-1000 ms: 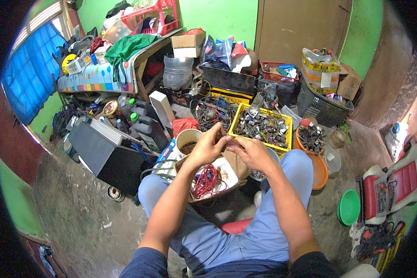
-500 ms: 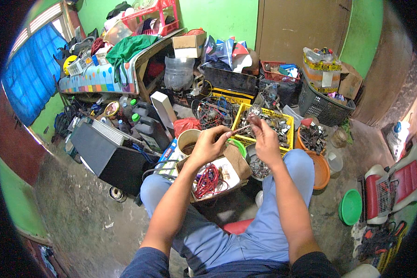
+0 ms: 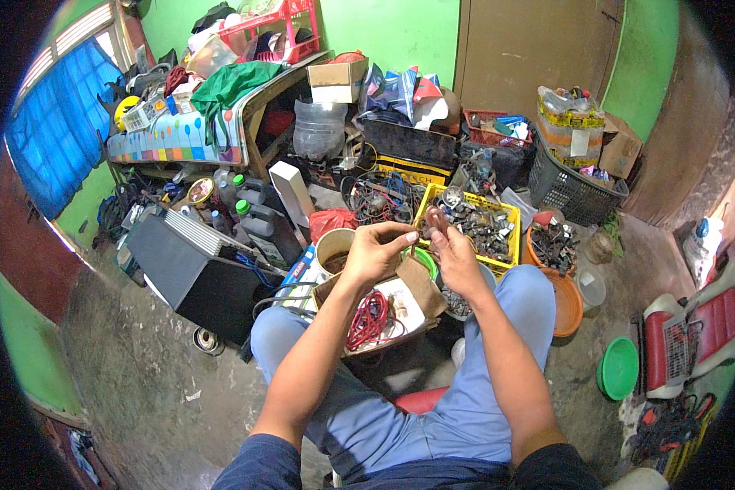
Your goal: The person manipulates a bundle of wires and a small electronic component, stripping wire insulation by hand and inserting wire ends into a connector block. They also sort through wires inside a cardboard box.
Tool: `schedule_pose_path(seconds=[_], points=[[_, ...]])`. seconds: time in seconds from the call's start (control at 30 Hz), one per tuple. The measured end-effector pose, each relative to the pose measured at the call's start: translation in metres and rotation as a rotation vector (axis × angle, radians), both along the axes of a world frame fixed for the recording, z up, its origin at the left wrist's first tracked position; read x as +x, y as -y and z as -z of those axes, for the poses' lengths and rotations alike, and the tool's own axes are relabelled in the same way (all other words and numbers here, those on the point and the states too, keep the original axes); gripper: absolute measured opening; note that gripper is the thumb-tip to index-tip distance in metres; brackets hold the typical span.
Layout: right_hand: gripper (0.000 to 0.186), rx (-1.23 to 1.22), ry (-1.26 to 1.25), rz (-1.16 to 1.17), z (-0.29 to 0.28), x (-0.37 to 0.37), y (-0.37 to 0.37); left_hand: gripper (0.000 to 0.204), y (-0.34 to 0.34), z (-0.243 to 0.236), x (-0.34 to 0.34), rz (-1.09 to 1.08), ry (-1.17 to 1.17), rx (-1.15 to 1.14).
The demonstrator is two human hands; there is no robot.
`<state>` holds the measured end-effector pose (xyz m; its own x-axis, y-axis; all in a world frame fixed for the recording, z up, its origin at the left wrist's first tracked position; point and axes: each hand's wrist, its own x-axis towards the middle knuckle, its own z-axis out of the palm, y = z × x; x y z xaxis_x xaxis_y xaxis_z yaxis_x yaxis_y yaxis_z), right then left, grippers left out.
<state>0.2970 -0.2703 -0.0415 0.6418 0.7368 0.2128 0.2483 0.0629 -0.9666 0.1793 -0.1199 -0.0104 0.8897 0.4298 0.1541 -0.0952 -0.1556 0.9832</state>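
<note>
- You held both hands up in front of you, above the gap between your knees, with the fingertips close together, probably to keep small work in sight and let the fingers of each hand meet.
- Your left hand [image 3: 380,255] had its thumb and forefinger pinched together, seemingly on a thin brownish piece [image 3: 418,238]; so light a fingertip grasp suited something that slight.
- Your right hand [image 3: 459,261] was curled, its thumb up against the fingers. Those fingertips looked dark and blurred, so I could not tell whether they grasped the piece as well.
- The thin brownish piece was at the tips of your left hand, between the two hands and just beside the right fingers. Its exact outline was too small to make out.
- Below your hands stood a cardboard box [image 3: 424,283] with a bundle of red cable [image 3: 370,320] inside, likely kept between the knees for an easy reach.
- Beyond your right hand was a yellow crate [image 3: 516,245] heaped with small parts [image 3: 475,222], and outside your right knee an orange tub [image 3: 567,304]; both seemed placed to be near your seat.
- A cream bucket [image 3: 331,242] stood near your left hand, on its outer side.
</note>
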Motion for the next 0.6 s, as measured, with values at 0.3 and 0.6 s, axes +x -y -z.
schedule_pose_path(seconds=[0.3, 0.6], points=[[0.046, 0.141, 0.131, -0.102, 0.003, -0.007, -0.005, 0.026, 0.012, -0.002, -0.001, -0.005, 0.089, -0.101], [0.045, 0.078, 0.110, -0.212, 0.001, -0.006, -0.004, 0.027, 0.003, 0.006, 0.001, -0.121, 0.047, 0.095]])
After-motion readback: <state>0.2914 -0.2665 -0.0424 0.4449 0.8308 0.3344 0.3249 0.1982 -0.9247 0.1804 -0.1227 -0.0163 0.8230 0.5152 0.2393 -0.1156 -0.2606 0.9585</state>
